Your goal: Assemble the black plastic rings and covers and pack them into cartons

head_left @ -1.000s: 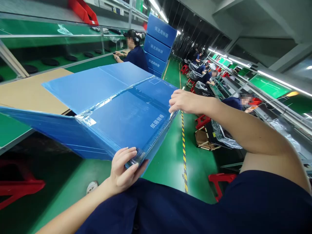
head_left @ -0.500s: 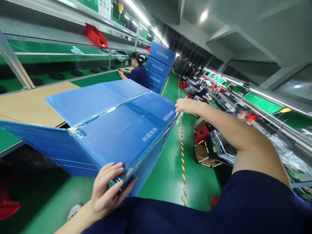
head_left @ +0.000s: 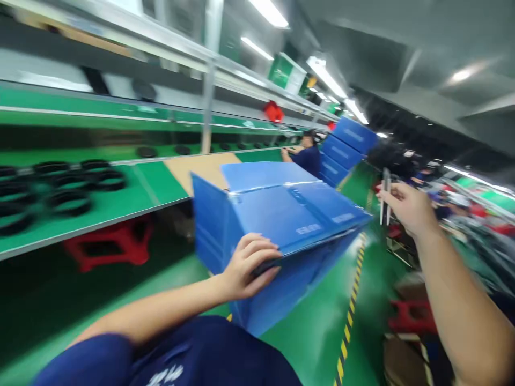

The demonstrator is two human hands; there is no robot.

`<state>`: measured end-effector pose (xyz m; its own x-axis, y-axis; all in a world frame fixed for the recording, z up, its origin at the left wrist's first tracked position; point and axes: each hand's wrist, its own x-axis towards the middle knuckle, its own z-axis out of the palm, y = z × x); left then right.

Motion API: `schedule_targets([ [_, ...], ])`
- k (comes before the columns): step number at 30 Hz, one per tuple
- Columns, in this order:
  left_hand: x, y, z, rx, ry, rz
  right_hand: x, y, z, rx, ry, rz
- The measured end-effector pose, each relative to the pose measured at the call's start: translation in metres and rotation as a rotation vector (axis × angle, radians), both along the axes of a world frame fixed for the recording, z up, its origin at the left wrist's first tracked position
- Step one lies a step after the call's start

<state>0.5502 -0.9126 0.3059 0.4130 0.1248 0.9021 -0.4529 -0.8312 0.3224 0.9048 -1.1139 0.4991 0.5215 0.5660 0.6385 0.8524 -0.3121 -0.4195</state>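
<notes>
A blue corrugated plastic box with pale printing and shiny tape along its edges is tilted in front of me, flaps standing out at its far left end. My left hand is closed over its near top edge, thumb below. A dark patch shows between those fingers; I cannot make it out. Out to the right, apart from the box, my right hand pinches a slim white-and-dark stick-like object, upright and blurred, its kind unclear.
A green workbench on the left carries several black rings and a cardboard sheet. Beneath is a red stool. A co-worker sits near stacked blue boxes. Yellow-black tape marks the floor.
My right hand has left the box's far corner and moved right, now with a slim object in it. My left hand stays on the near edge. The view has swung left.
</notes>
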Motion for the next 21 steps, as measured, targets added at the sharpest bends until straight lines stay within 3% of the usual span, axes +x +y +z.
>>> schedule_targets([
  [2,0.007,0.013,0.012,-0.167,0.028,-0.04,-0.048,0.046,-0.027,0.143,0.359,0.14],
  [4,0.011,0.028,0.019,-0.353,0.103,-0.011,-0.107,0.09,-0.05,0.171,0.566,0.293],
  [7,0.013,0.047,0.024,-0.511,0.176,-0.011,-0.184,0.145,-0.074,0.106,0.724,0.469],
  [10,0.013,0.063,0.023,-0.576,0.147,-0.089,-0.221,0.184,-0.088,0.051,0.814,0.558],
  [13,0.014,0.079,0.019,-0.654,0.145,-0.084,-0.224,0.207,-0.099,0.029,0.797,0.577],
  [15,0.016,0.087,0.016,-0.731,0.164,-0.096,-0.213,0.215,-0.105,-0.024,0.658,0.545],
  [18,0.02,0.105,0.009,-0.932,0.164,-0.197,-0.187,0.222,-0.116,-0.115,0.204,0.343],
  [21,0.024,0.155,0.001,-1.17,0.114,-0.234,-0.166,0.226,-0.131,-0.199,-0.117,0.12],
])
